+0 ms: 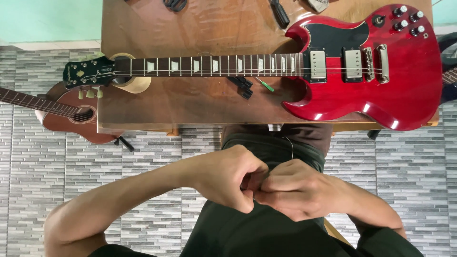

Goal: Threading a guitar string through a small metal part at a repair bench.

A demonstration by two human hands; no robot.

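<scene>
Thin wire (291,147), both hands pinching it

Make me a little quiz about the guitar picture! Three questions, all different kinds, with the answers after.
1. True or false: the red electric guitar lies flat on the wooden table.
2. Where are the left hand and right hand? A) on the guitar B) pressed together over the lap C) on the floor
3. What small green-handled tool lies below the guitar's neck?

Key: 1 true. 2 B; a thin wire rises from them. 3 a screwdriver.
</scene>
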